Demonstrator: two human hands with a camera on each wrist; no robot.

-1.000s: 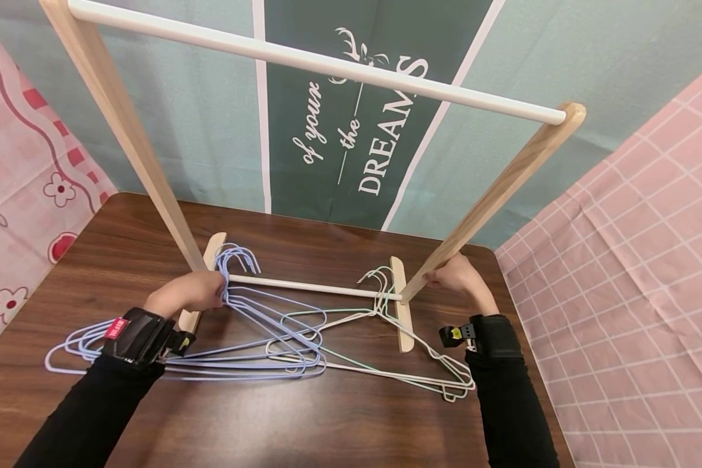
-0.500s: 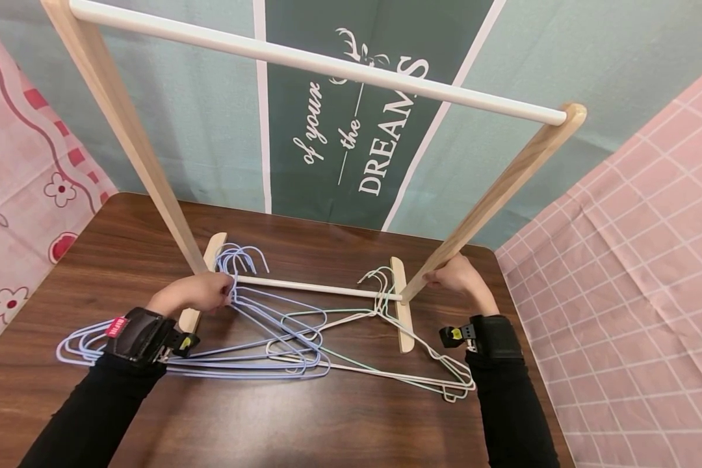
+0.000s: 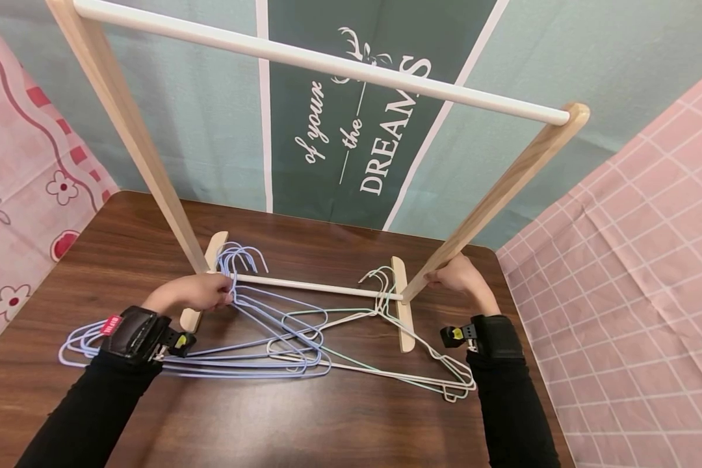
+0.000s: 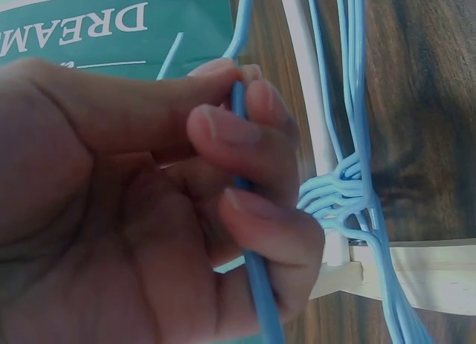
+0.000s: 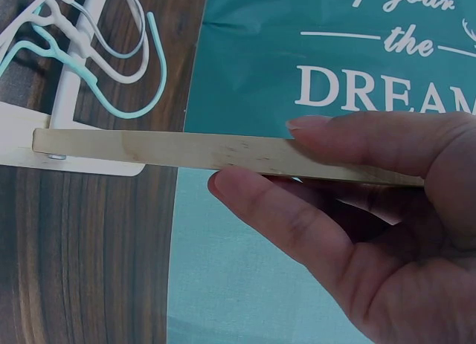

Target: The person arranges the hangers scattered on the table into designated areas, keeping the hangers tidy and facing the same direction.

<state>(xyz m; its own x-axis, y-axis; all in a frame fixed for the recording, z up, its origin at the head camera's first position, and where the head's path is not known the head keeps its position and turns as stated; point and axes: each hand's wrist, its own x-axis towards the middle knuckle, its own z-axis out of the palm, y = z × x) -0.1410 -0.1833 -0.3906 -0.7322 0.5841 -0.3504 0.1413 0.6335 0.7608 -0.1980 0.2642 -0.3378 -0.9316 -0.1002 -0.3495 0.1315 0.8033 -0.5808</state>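
Observation:
A wooden garment rack with a white top bar (image 3: 327, 63) stands on the table. My left hand (image 3: 201, 292) grips the wire of one light blue hanger (image 4: 262, 292), fingers curled round it near the rack's left foot. Other blue hangers (image 4: 346, 192) are bunched at the white lower bar (image 3: 304, 284), beside that hand. On the right, my right hand (image 3: 462, 279) pinches the wooden upright (image 5: 201, 148) between thumb and fingers, low down. White and mint green hangers (image 5: 85, 73) are hooked at the right end of the lower bar.
The hangers' lower parts spread and overlap on the brown wooden table (image 3: 257, 422). Behind the rack hangs a green curtain (image 3: 327, 188) with white lettering. Pink cloths (image 3: 637, 292) flank the table on both sides.
From the first frame to the second, my left hand shifts slightly to the right, and one blue hook swings right with it. Since then it has hardly moved. My right hand stays on the upright.

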